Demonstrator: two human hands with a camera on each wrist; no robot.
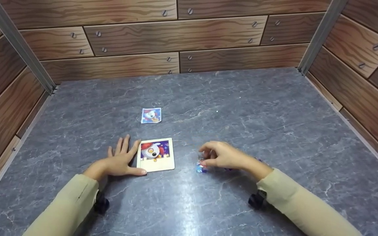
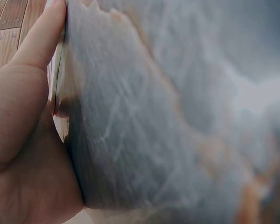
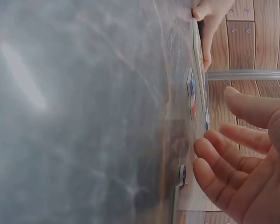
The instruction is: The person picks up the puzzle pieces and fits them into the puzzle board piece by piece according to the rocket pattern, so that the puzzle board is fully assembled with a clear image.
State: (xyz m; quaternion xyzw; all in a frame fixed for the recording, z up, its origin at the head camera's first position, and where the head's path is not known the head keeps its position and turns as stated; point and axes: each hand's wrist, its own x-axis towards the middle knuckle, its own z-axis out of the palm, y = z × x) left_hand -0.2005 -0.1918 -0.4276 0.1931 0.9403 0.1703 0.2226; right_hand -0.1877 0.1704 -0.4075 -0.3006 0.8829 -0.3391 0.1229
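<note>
A square jigsaw board [image 1: 156,166] with a cream frame lies on the table, its upper part filled by a red-and-white cartoon character on purple. My left hand [image 1: 118,164] rests spread along its left side, thumb at the lower left corner and index finger at the upper left. To the right of the board, my right hand [image 1: 223,155] is over small blue-and-red puzzle pieces [image 1: 201,168]. Its thumb and loosely bent fingers [image 3: 228,163] are apart, with nothing between them in the right wrist view. A purple piece [image 3: 182,175] lies below that hand, mostly hidden in the head view.
Farther back on the table lies a small picture card [image 1: 151,116] showing a similar character on blue. Walls printed with wooden planks [image 1: 176,36] enclose the grey marbled table [image 1: 258,108] at the back and sides, with metal posts [image 1: 320,39] at the corners.
</note>
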